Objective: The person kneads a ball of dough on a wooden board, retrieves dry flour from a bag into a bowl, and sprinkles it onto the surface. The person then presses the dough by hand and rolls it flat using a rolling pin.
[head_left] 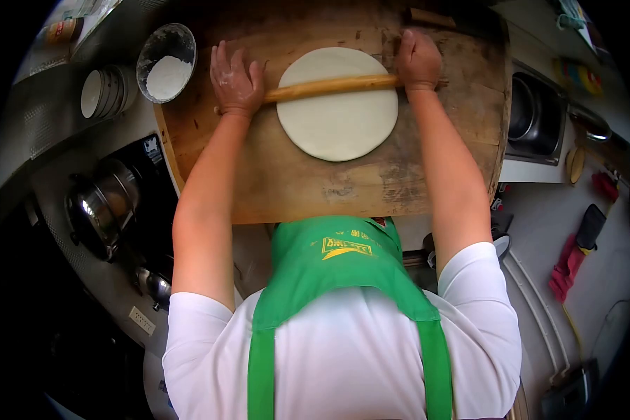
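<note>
A round, flat sheet of dough (pixel 337 126) lies on the wooden board, pale and smooth. Across its upper half rests a wooden rolling pin (pixel 332 87), tilted slightly up to the right. My left hand (pixel 236 80) presses flat over the pin's left part, fingers stretched and spread, with flour on the skin. At the other end, my right hand (pixel 419 61) sits on the pin with its fingers curled in; the pin's tip shows just past the wrist. The part of the pin beneath each hand is hidden.
The wooden board (pixel 280 192) reaches to my green apron (pixel 336 259). A bowl of flour (pixel 168 75) stands at its upper left corner, beside stacked bowls (pixel 103 93). To the left is a metal pot (pixel 98 210), to the right a sink (pixel 539 115). A dark block (pixel 430 17) lies at the far edge.
</note>
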Action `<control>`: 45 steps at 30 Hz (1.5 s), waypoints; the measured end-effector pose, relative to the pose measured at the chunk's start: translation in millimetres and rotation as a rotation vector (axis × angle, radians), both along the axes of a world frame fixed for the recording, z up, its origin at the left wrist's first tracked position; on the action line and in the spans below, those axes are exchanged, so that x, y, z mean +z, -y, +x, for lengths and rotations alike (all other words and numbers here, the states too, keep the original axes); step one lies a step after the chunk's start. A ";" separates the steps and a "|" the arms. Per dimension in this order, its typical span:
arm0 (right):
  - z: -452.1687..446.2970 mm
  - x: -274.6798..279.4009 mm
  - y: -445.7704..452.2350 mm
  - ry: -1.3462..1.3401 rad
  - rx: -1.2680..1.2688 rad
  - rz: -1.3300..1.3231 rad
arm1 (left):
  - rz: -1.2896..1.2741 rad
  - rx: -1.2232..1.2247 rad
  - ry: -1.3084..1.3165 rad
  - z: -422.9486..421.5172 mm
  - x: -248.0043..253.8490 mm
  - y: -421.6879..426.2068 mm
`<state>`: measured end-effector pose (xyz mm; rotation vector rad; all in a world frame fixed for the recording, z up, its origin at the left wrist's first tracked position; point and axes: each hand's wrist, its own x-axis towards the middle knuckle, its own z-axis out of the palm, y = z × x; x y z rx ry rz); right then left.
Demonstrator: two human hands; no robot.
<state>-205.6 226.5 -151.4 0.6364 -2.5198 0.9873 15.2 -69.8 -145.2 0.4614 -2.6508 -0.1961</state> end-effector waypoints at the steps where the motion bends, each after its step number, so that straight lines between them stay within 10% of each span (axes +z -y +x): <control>1: 21.4 -4.4 -12.0 -0.016 -0.031 0.028 | 0.001 0.028 0.042 22.0 1.3 -11.8; 9: 137.1 -19.9 -94.6 0.065 -0.011 0.348 | 0.156 0.161 0.249 129.1 -32.9 -88.4; 15: 23.2 -13.4 -14.8 -0.100 0.054 0.194 | 0.022 0.027 0.102 12.7 -4.5 -21.3; 23: -47.1 27.8 64.5 0.354 -0.100 0.416 | 0.024 0.059 -0.030 -72.7 -4.8 53.6; 32: 4.3 23.6 27.1 0.615 0.352 0.525 | 0.026 -0.095 0.199 62.7 -23.0 -40.5; 41: 124.0 41.2 -64.1 0.976 -0.026 0.502 | 0.063 -0.282 0.267 138.3 6.1 -66.1; 45: 223.8 21.1 -124.7 0.171 0.042 0.361 | 0.164 -0.206 0.258 211.2 -4.4 -102.2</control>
